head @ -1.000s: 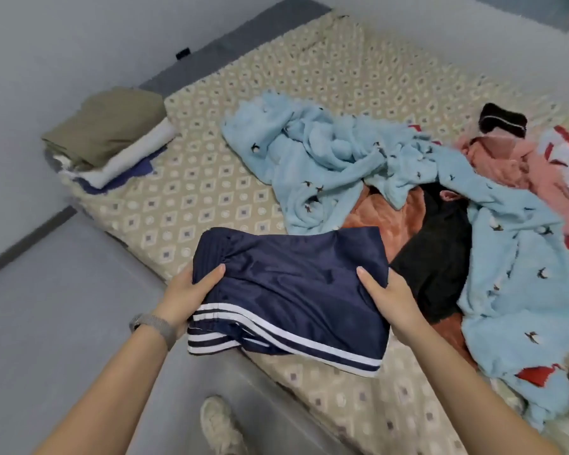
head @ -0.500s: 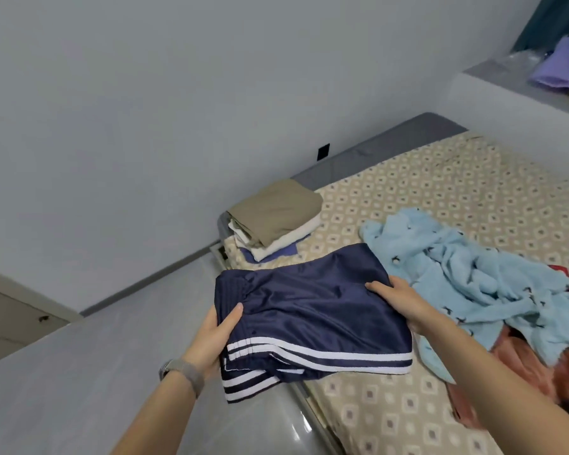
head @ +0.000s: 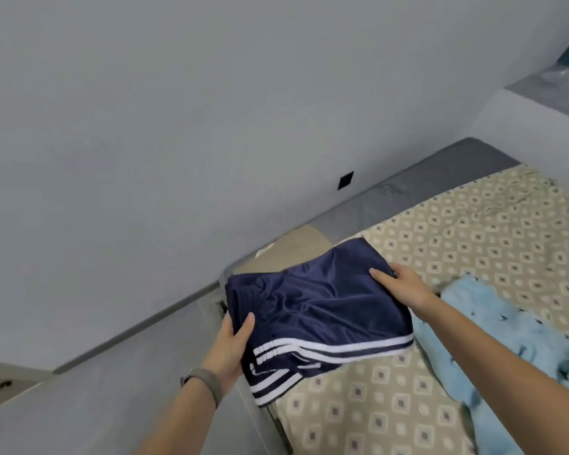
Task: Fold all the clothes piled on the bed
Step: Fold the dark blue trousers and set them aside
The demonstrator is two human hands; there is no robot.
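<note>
My left hand grips the shorts at the waistband edge, thumb on top; my right hand pinches the far side. Folded shorts held flat above the bed corner, over the tan stack. Risks, as I judge them: slick fabric, loose striped hems hang low on my left, so the fold could slide open on release. Stack sits at the bed edge; an off-centre drop may tip it to the floor. Blue garment still unfolded beside.
</note>
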